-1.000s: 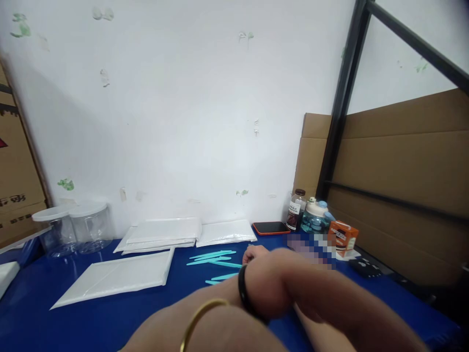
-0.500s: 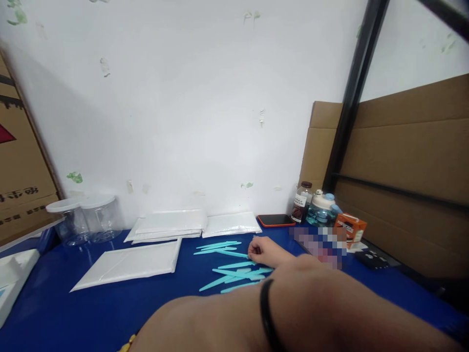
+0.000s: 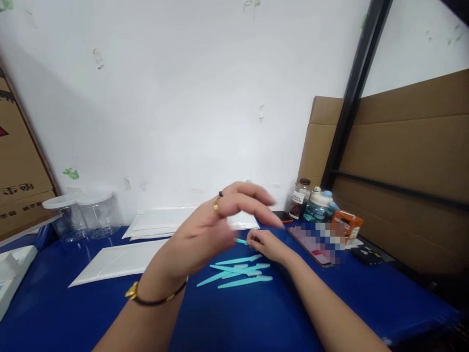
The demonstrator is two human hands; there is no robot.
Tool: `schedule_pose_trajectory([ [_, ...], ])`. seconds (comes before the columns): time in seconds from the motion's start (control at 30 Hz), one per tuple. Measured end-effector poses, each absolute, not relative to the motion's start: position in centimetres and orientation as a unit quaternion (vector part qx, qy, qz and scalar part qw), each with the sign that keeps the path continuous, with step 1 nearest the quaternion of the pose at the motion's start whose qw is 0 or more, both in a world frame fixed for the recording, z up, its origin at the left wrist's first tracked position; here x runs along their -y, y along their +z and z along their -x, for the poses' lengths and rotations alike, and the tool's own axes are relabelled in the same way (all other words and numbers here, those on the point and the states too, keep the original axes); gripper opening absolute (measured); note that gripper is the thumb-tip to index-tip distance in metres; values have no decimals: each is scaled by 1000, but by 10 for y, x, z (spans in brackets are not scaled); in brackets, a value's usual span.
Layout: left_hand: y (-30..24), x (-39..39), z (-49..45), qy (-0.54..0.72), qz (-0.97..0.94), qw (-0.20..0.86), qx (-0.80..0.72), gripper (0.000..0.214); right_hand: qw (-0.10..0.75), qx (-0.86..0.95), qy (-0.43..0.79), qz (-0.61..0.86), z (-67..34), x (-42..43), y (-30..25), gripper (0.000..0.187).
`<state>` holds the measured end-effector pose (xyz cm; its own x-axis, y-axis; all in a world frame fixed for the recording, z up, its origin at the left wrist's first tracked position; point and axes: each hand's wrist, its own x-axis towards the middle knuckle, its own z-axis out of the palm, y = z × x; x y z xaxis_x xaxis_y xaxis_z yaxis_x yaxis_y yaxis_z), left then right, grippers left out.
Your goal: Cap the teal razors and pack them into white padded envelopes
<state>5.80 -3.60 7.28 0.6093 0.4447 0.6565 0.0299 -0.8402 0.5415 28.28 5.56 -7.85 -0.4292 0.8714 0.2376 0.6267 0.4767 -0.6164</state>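
My left hand (image 3: 210, 230) is raised above the table, wearing a ring and a dark bracelet with a gold charm. Its fingers stretch to the right, apart and holding nothing, and the thumb is blurred. Beyond it, my right hand (image 3: 264, 244) rests low over the blue table with curled fingers. They pinch the end of a thin turquoise eyebrow razor (image 3: 241, 241), most of which my left hand hides. Nearer to me, several more turquoise eyebrow razors (image 3: 244, 282) lie in a loose, crossing pile, some with clear caps.
White padded mailers (image 3: 113, 261) lie at the left and along the wall. Two clear jars (image 3: 100, 220) stand behind them. At the right are a phone (image 3: 308, 244), a dark-capped bottle (image 3: 298, 200), a blue cup (image 3: 318, 210), an orange box (image 3: 346, 225) and a black object (image 3: 368, 256).
My left hand has moved away from the camera, over the razors, its fingers now in full view. My right hand has shifted slightly, still at a razor's end.
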Motion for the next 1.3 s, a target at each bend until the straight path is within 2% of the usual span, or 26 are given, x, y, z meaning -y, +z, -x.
schedule_pose_trajectory([
  [0.17,-9,-23,-71,219,-868,83,-439,35,322,815,244,416,-276,-59,-82,15],
  [0.27,-52,-43,-59,138,-866,55,-478,32,324,814,275,394,-271,-59,-83,15],
  [0.33,-65,-49,-48,137,-870,69,-469,35,317,817,269,399,-275,-61,-85,14],
  [0.53,-73,-61,-23,136,-828,31,-544,29,297,802,171,490,-304,-77,-92,12],
  [0.67,-75,-61,-19,165,-816,3,-554,22,292,824,146,462,-306,-73,-87,10],
  [0.77,-73,-54,-24,205,-819,37,-534,24,233,855,194,420,-301,-65,-82,14],
  [0.9,-71,-44,-39,194,-855,101,-470,28,178,875,196,405,-295,-61,-83,19],
  [1.1,-73,-44,-49,143,-875,101,-452,28,233,829,275,427,-289,-62,-86,6],
  [1.3,-67,-41,-49,170,-857,106,-474,33,331,799,299,404,-284,-56,-80,8],
])
